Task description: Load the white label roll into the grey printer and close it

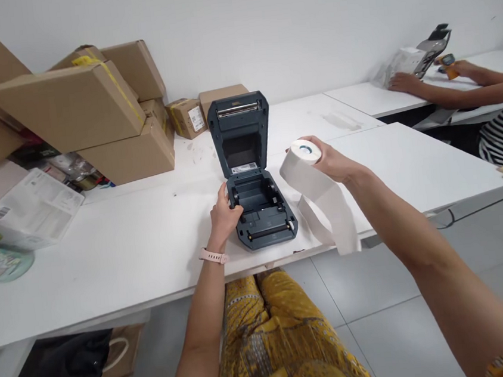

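White paper roll [297, 159] gripped in your right hand [330, 159], left hand [224, 215] half-open on the opened printer [264, 218], you're apparently loading, so centre it between the holders [273, 191] next.

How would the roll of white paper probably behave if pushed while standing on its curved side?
The roll would probably roll, being round. Its loose strip looks floppy, since it hangs in a bent loop, and might drag. The roll seems fairly light, as the right hand alone holds it up.
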### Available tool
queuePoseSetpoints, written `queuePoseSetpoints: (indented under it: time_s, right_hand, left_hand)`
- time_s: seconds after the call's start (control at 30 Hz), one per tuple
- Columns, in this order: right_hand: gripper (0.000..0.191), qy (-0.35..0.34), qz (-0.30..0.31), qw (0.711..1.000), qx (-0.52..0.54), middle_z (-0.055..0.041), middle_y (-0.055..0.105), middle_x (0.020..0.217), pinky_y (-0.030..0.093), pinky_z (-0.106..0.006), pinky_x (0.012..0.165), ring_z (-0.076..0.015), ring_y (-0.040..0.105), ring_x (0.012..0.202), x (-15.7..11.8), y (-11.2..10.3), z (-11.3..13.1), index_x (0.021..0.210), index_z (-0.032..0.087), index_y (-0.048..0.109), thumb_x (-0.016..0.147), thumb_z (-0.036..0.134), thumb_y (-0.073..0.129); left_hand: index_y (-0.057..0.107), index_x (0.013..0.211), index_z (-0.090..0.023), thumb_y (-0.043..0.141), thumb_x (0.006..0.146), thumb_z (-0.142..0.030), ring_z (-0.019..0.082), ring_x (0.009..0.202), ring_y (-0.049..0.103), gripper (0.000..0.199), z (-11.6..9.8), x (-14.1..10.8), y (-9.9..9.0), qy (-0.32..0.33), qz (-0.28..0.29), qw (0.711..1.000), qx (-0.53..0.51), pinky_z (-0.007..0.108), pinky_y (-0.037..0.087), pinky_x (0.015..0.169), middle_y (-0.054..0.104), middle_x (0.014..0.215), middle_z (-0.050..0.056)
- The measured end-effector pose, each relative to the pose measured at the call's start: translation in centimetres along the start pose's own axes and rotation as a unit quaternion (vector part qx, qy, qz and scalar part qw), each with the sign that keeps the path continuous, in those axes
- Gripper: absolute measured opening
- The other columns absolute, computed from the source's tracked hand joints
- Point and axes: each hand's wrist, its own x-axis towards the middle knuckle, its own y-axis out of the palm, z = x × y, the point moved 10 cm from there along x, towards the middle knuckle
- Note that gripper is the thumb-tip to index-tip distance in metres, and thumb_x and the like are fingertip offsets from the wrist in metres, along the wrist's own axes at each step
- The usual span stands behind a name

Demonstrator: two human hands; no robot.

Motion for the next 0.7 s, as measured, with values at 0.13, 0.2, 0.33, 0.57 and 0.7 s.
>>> queuePoseSetpoints:
  time_s: [0.13, 0.2, 0.33, 0.57, 0.7]
  right_hand:
    - [0.085, 0.033, -0.025, 0.998, -0.040, -0.0093, 0.068, 0.126, 0.058, -0.044, 0.093, -0.0314, 0.064, 0.117, 2.0, 0.2, -3.2, 0.126, 0.025, 0.052, 0.049, 0.029, 0.087]
    - [0.087, 0.055, -0.024, 0.997, -0.056, -0.0098, 0.067, 0.124, 0.057, -0.045, 0.095, -0.0324, 0.063, 0.118, 2.7, 0.8, -4.6, 0.127, 0.024, 0.051, 0.047, 0.028, 0.085]
    - [0.091, 0.096, -0.005, 0.992, -0.081, -0.0119, 0.066, 0.129, 0.056, -0.048, 0.100, -0.0322, 0.062, 0.120, 3.4, 2.0, -7.2, 0.132, 0.021, 0.049, 0.047, 0.026, 0.083]
    - [0.091, 0.109, 0.048, 0.992, -0.041, -0.0158, 0.059, 0.151, 0.052, -0.053, 0.112, -0.0334, 0.059, 0.137, 0.5, 1.1, -9.2, 0.145, 0.025, 0.051, 0.062, 0.039, 0.088]
    - [0.071, 0.102, 0.024, 0.994, 0.026, -0.0155, 0.057, 0.157, 0.049, -0.055, 0.117, -0.0332, 0.056, 0.144, -4.3, -1.6, -9.8, 0.139, 0.030, 0.061, 0.077, 0.059, 0.081]
  left_hand:
    - [0.039, 0.162, -0.027, 0.063, 0.076, -0.018, 0.023, 0.087, 0.075, 0.090, 0.3, 0.1, 0.1, 0.004, -0.001, 1.000, -0.014, 0.043, 0.055, 0.099, 0.071, 0.143, 0.009]
    - [0.039, 0.162, -0.028, 0.063, 0.076, -0.018, 0.023, 0.091, 0.076, 0.090, 0.4, 0.2, 0.1, 0.007, -0.002, 1.000, -0.018, 0.042, 0.055, 0.100, 0.072, 0.141, 0.009]
    - [0.039, 0.162, -0.027, 0.063, 0.076, -0.018, 0.024, 0.096, 0.076, 0.089, 0.3, 0.2, 0.2, 0.016, 0.000, 1.000, -0.024, 0.043, 0.054, 0.102, 0.072, 0.142, 0.009]
    - [0.042, 0.160, -0.027, 0.063, 0.075, -0.017, 0.023, 0.090, 0.075, 0.088, 0.3, 0.1, 0.1, 0.001, -0.004, 1.000, -0.021, 0.042, 0.056, 0.098, 0.073, 0.139, 0.008]
    - [0.043, 0.159, -0.028, 0.062, 0.076, -0.016, 0.022, 0.087, 0.075, 0.086, 0.4, 0.2, 0.2, 0.003, -0.004, 1.000, -0.020, 0.041, 0.055, 0.099, 0.076, 0.135, 0.006]
